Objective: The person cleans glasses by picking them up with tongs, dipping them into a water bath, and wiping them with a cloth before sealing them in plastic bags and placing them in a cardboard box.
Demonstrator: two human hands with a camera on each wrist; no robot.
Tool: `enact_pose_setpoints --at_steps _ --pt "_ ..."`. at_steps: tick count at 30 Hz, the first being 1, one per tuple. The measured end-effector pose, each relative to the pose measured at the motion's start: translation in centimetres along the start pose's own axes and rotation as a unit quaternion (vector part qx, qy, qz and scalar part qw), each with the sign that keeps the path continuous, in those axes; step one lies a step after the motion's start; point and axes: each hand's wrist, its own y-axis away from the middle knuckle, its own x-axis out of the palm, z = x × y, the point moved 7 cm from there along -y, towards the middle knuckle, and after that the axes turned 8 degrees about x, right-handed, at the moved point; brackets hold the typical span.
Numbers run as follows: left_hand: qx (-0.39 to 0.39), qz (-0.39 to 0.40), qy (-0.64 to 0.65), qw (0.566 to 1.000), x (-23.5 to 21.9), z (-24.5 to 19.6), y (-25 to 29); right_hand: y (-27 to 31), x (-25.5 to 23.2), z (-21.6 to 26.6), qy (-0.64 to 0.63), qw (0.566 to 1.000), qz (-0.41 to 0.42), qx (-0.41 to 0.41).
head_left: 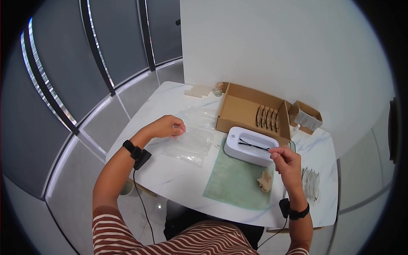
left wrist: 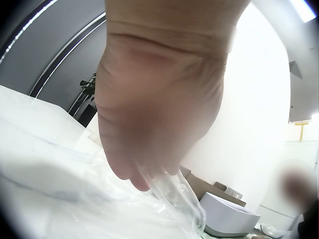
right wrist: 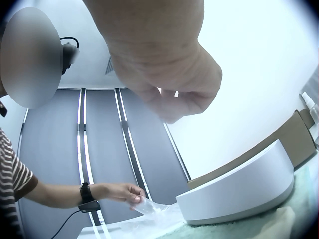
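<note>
My left hand [head_left: 165, 126] pinches the edge of a clear plastic bag [left wrist: 174, 194], its fingers curled over the bags on the table. In the right wrist view the same bag [right wrist: 152, 206] hangs from those fingertips. My right hand [head_left: 289, 163] pinches one end of thin black-framed glasses [head_left: 250, 145], held over the basin of a white ultrasonic cleaner [head_left: 248, 159]. The palm hides the glasses in the right wrist view. Beneath the cleaner lies a green cloth [head_left: 231, 182], with a crumpled tan cloth [head_left: 265, 182] on it near my right hand.
Behind the cleaner stands an open cardboard box [head_left: 240, 106] with several dark, thin pieces [head_left: 267, 118] in a row. A smaller cardboard box [head_left: 312, 111] is at its right. Flat clear packets [head_left: 311, 185] lie at the right edge. A small jar [head_left: 218, 89] stands at the back.
</note>
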Motion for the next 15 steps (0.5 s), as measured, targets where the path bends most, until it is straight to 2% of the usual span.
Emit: enact_pose_setpoints --at_steps 1,2,4,5,7,8,10,13,14,15 --pt "0.016 -0.007 -0.073 0.997 -0.2 0.0 -0.4 -0.1 0.2 0.1 0.004 1.0 -0.002 0.0" --pt "0.02 -0.005 -0.069 0.997 0.1 0.1 -0.4 -0.2 0.4 0.2 0.005 1.0 0.005 -0.004" --pt "-0.019 -0.108 -0.284 0.953 -1.1 -1.6 0.6 -0.2 0.4 0.3 0.009 1.0 0.011 -0.01" --pt "-0.012 -0.103 -0.281 0.954 -0.9 -2.1 0.8 -0.2 0.2 0.3 0.012 1.0 0.002 -0.005" --pt "0.001 -0.175 -0.319 0.931 -2.0 -3.5 1.4 -0.2 -0.2 0.7 0.024 1.0 -0.003 -0.019" --pt "0.011 -0.17 -0.317 0.933 -1.9 -4.1 1.4 -0.2 -0.4 0.8 0.018 1.0 -0.01 -0.02" --pt "0.025 -0.235 -0.346 0.908 -2.6 -5.8 1.8 -0.2 -1.0 0.9 0.013 1.0 -0.021 -0.019" --pt "0.042 -0.268 -0.303 0.914 -2.9 -8.3 1.5 0.1 -1.9 1.3 0.002 0.999 -0.036 -0.014" --pt "0.103 -0.323 -0.278 0.899 -2.8 -9.9 1.7 0.2 -2.3 1.3 -0.006 0.999 -0.042 -0.024" --pt "0.112 -0.318 -0.279 0.899 -2.3 -11.4 1.6 0.3 -2.5 1.2 -0.014 0.998 -0.047 -0.034"
